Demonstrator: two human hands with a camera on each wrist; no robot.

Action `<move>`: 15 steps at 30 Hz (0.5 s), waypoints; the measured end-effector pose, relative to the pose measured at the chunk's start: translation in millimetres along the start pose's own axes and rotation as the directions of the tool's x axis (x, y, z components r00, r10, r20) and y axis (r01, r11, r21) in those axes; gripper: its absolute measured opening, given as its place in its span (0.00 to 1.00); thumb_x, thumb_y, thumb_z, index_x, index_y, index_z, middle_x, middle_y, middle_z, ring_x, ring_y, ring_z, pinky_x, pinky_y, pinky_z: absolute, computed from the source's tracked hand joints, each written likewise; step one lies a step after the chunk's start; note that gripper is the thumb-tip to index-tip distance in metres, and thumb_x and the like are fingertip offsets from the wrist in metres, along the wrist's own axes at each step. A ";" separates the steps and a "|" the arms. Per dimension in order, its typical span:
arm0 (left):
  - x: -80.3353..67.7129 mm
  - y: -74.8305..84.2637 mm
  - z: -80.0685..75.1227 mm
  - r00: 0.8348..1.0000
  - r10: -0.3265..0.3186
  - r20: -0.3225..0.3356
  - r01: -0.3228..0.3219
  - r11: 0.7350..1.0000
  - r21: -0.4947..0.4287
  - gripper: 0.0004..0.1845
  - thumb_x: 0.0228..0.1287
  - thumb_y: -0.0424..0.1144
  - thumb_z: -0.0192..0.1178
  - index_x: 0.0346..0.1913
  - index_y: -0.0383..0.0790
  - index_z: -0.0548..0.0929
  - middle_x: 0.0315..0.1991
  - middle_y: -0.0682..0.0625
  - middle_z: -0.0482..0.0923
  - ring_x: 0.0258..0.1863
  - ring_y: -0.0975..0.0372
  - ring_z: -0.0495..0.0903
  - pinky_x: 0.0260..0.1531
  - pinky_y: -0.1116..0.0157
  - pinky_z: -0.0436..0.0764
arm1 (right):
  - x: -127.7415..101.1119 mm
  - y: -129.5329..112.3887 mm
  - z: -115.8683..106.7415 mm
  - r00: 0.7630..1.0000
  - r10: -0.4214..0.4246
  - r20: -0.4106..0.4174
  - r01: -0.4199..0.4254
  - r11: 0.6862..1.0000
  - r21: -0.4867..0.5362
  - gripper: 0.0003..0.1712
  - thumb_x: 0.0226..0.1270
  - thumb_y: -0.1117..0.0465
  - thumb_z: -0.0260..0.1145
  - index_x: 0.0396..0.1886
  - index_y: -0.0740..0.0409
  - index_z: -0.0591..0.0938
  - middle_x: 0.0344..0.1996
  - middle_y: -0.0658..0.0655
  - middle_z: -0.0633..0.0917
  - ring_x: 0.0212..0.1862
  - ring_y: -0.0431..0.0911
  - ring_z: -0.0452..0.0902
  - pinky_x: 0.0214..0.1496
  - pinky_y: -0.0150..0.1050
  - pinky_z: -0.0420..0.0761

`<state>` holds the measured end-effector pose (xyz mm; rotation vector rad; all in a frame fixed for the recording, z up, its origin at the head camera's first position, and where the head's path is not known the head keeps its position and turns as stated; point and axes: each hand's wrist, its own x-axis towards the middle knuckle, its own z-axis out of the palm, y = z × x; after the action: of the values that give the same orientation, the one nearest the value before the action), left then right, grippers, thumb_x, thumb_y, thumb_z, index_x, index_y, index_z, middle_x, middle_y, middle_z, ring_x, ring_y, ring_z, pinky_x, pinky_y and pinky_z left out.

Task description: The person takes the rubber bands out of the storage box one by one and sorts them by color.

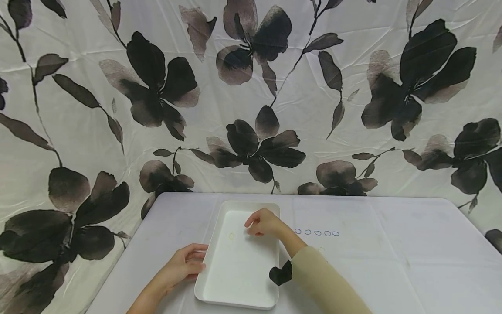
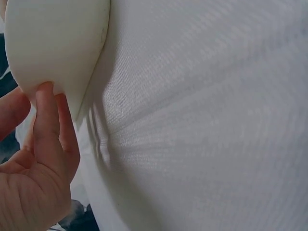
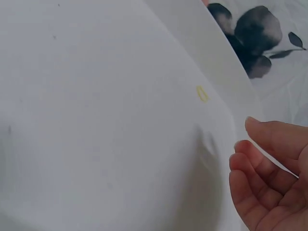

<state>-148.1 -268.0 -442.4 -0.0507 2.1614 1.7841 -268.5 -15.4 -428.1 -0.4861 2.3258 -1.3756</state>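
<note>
A shallow white tray lies on the white-covered table. My left hand holds it by its left side; in the left wrist view, fingertips meet the edge of the tray. My right hand hovers over the far right part of the tray. Its fingers are loosely bent, the thumb stands a little apart from them, and nothing shows between them. A small yellow ring lies inside the tray, left of the right hand; the right wrist view shows this yellow ring near the tray's wall.
Several small blue rings form a row on the table right of the tray. A faint yellowish ring lies below them, beside the sleeve. A black heart shape at the right sleeve overlaps the tray's edge. Behind hangs a flowered cloth.
</note>
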 end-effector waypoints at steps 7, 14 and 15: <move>-0.6 0.3 -0.8 1.000 0.005 -0.004 -0.005 1.000 -0.002 0.32 0.55 0.28 0.63 0.62 0.25 0.64 0.49 0.38 0.74 0.41 0.56 0.79 0.37 0.58 0.81 | 7.5 5.1 25.1 0.997 -0.060 -0.040 0.059 0.998 -0.028 0.06 0.49 0.72 0.69 0.30 0.64 0.84 0.13 0.48 0.73 0.15 0.38 0.66 0.19 0.28 0.67; -1.2 -0.5 -1.4 1.000 0.005 0.021 -0.004 1.000 -0.013 0.32 0.56 0.27 0.61 0.62 0.24 0.62 0.50 0.37 0.72 0.41 0.56 0.79 0.38 0.57 0.81 | 15.4 13.0 41.7 0.980 -0.169 -0.109 0.156 0.981 -0.119 0.08 0.48 0.72 0.68 0.31 0.63 0.85 0.16 0.48 0.75 0.19 0.36 0.67 0.23 0.28 0.68; -1.1 -1.0 -1.2 1.000 0.005 0.026 -0.005 1.000 -0.014 0.32 0.56 0.27 0.61 0.62 0.24 0.62 0.50 0.37 0.72 0.41 0.56 0.79 0.38 0.57 0.81 | 15.3 13.5 43.0 0.976 -0.182 -0.120 0.166 0.977 -0.132 0.08 0.47 0.72 0.68 0.30 0.64 0.85 0.16 0.48 0.75 0.20 0.37 0.68 0.24 0.28 0.69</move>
<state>-147.2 -269.6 -442.8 -0.0254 2.1330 1.7926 -261.6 -48.8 -461.4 -0.6698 2.5367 -1.3871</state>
